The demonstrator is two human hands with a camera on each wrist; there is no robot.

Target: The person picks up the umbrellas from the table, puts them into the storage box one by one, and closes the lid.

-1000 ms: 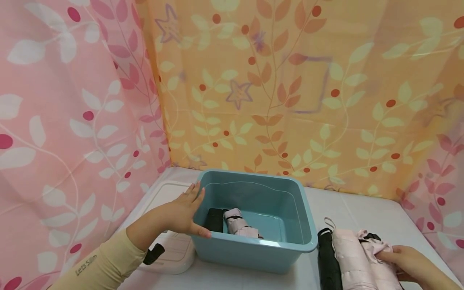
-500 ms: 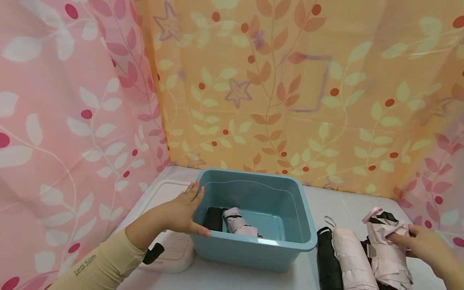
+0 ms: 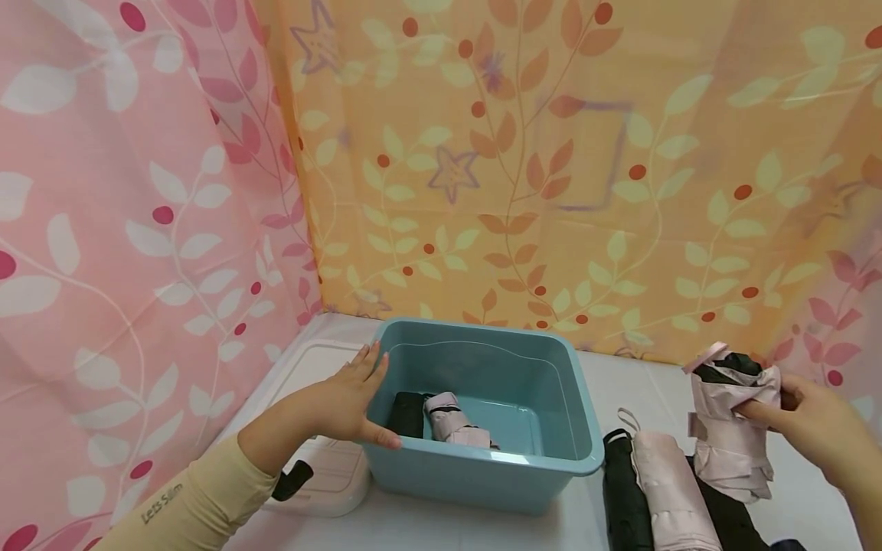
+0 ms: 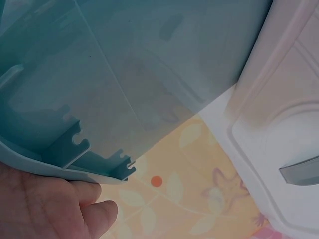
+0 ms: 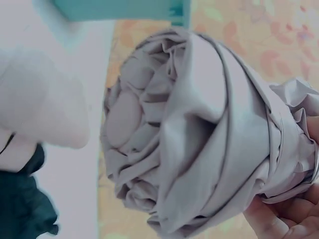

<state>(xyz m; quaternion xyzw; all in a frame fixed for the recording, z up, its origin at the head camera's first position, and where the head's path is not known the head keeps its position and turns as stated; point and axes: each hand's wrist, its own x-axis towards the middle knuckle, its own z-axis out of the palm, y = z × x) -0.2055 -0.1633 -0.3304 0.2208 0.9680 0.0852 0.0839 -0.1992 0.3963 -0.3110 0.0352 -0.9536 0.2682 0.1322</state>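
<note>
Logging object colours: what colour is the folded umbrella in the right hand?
Pale pink umbrella, black inside; clearest in the head view.

"Lets Slim" lettering on cream sleeve [image 3: 186, 501] of left forearm.

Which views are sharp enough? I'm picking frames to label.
Head view: evenly lit and sharp, slight wide-angle bending at edges. Left wrist view: bin close, soft, hazy. Right wrist view: folded umbrella fills frame, folds clear; background and white blob at left blurred.
</note>
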